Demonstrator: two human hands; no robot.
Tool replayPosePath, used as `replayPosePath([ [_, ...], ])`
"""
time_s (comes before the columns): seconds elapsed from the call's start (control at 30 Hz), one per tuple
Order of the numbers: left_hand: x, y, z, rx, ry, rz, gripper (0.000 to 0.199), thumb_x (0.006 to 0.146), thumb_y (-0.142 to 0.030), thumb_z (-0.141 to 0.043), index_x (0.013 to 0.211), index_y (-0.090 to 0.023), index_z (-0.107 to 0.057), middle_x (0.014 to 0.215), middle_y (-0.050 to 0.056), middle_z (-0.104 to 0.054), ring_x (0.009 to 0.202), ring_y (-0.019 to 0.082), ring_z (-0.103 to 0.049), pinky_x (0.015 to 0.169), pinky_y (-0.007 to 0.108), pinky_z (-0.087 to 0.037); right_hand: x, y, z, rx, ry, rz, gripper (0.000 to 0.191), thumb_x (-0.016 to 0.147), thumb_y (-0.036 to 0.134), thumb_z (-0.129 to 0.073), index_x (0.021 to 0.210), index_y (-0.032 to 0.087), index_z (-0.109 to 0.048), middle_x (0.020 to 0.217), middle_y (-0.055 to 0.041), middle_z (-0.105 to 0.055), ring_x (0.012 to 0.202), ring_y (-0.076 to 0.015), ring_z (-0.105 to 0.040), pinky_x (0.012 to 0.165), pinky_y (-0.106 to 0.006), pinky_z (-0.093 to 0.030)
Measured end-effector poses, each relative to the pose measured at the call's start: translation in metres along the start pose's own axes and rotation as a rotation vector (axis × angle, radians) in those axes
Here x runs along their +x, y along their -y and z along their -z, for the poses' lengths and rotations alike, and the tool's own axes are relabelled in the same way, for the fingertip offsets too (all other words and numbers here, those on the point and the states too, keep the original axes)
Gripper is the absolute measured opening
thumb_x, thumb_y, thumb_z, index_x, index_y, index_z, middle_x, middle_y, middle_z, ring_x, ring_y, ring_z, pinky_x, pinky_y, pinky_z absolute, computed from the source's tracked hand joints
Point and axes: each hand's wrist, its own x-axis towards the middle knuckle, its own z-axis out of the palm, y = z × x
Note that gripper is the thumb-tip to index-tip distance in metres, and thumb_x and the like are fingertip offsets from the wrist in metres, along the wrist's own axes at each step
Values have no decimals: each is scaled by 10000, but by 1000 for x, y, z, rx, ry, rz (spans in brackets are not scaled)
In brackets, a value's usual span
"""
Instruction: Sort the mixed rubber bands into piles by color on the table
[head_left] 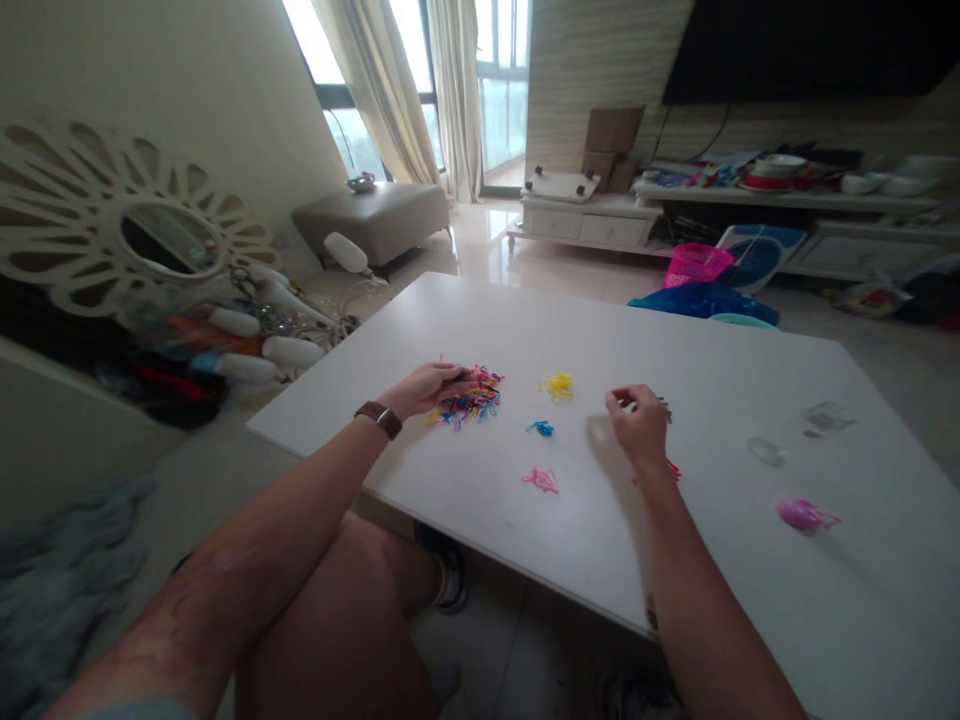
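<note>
A mixed pile of small colourful elastic bands [472,402] lies on the white table [525,315]. My left hand [431,388], with a brown-strapped watch [380,419] on its wrist, rests at this pile, fingers bent together at its upper edge; what they grip is unclear. Right of the pile are separate small heaps: yellow bands [557,387], blue bands [543,429] and pink bands [543,480]. My right hand [639,420] is raised over the table, fingertips pinched; anything in them is too small to name. Dark bands and red bands [673,468] are partly hidden behind it.
On the table's right side lie a pink plastic object [804,515], a clear round piece [768,450] and a clear container [828,420]. A lamp with white shades [292,350] stands by the left edge. Beyond the far edge is a pink basket [697,264].
</note>
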Motion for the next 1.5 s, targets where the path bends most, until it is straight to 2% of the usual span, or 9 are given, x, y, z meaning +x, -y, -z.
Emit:
replayPosePath([
  [0.17, -10, 24, -48, -62, 161, 128, 166, 927, -53, -519, 910, -43, -684, 963, 197, -739, 930, 214, -745, 872, 245, -589, -22, 55, -18, 286, 206, 245, 103, 904, 289, -622, 928, 213, -687, 892, -42, -664, 757, -169, -602, 683, -305, -496],
  [0.3, -17, 38, -78, -89, 254, 230, 264, 958, -98, -441, 884, -38, -687, 922, 197, -740, 884, 210, -748, 866, 269, -587, -35, 66, -30, 366, 313, 325, 172, 906, 288, -655, 1067, 247, -698, 984, -56, -675, 899, -200, -631, 792, -349, -531],
  [0.5, -17, 48, -91, -117, 374, 263, 208, 942, -189, -521, 827, -101, -671, 841, 137, -736, 690, 165, -709, 762, 284, -583, -41, 64, -38, 354, 401, 312, 285, 914, 246, -638, 1193, 274, -693, 1025, -67, -677, 967, -221, -626, 866, -380, -521],
  [0.73, -17, 51, -94, -36, 453, 346, 249, 928, -298, -575, 858, -91, -694, 875, 145, -743, 790, 174, -717, 871, 298, -557, -36, 63, -35, 338, 471, 271, 177, 909, 184, -573, 935, 237, -741, 874, -44, -674, 802, -182, -627, 738, -312, -499],
  [0.87, -11, 36, -86, 31, 330, 254, 184, 901, -237, -589, 890, -84, -692, 994, 188, -744, 907, 210, -732, 915, 320, -552, -11, 27, -12, 209, 265, 112, 135, 874, 234, -592, 881, 194, -721, 865, -61, -697, 757, -183, -625, 751, -320, -492],
  [1.0, -1, 10, -53, 157, 54, -102, 119, 822, -147, -612, 908, -110, -685, 991, 152, -748, 884, 200, -732, 838, 299, -562, 11, -33, 14, 24, -71, -265, 150, 782, 240, -630, 866, 143, -708, 780, -82, -705, 698, -200, -617, 716, -330, -474],
  [1.17, 14, -6, 4, 621, -245, -389, 115, 700, -170, -692, 809, -134, -706, 695, 49, -703, 624, 149, -642, 653, 267, -508, 15, -70, 27, -215, -117, -352, 172, 762, 221, -570, 837, 157, -711, 824, -113, -713, 767, -236, -591, 777, -368, -425],
  [1.3, 17, -5, 27, 993, -249, -449, 114, 653, -194, -684, 746, -158, -740, 652, 34, -683, 630, 163, -603, 607, 261, -445, 13, -63, 25, -393, -120, -360, 267, 772, 255, -546, 968, 182, -713, 932, -141, -701, 952, -306, -535, 858, -446, -342],
  [1.5, 14, 0, 28, 1320, -38, -468, 291, 589, -297, -762, 868, -212, -768, 797, 30, -717, 727, 187, -598, 636, 263, -423, 11, -43, 17, -403, -122, -311, 284, 767, 265, -515, 977, 178, -685, 1068, -152, -671, 1059, -324, -477, 883, -461, -258],
])
